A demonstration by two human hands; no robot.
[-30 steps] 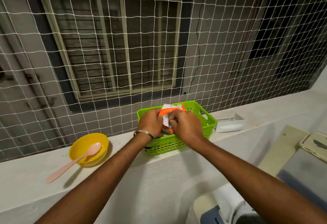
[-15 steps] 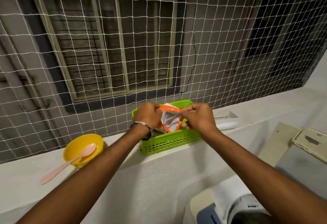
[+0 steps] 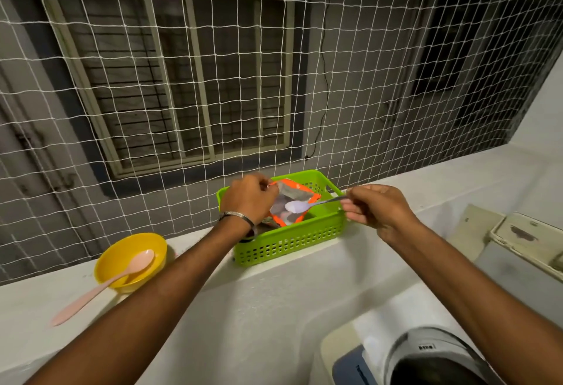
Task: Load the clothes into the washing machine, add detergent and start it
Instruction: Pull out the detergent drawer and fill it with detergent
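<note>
A yellow bowl [image 3: 131, 258] with a pink spoon [image 3: 103, 285] propped in it sits on the white ledge [image 3: 274, 308] before white netting [image 3: 350, 80].

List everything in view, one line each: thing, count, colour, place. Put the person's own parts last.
basket: 1, green, on the ledge by the net.
detergent pouch: 1, orange with silvery inside, open, in the basket.
spoon: 1, white, over the pouch mouth.
bowl: 1, yellow, on the ledge, left of the basket.
pink spoon: 1, bowl end resting in the yellow bowl.
ledge: 1, white.
net: 1, white, above the ledge.
washing machine: 1, white and blue, bottom right, partly seen.
left hand: 1, pinches the pouch edge; bangle on the wrist.
right hand: 1, holds the white spoon's handle.
</note>
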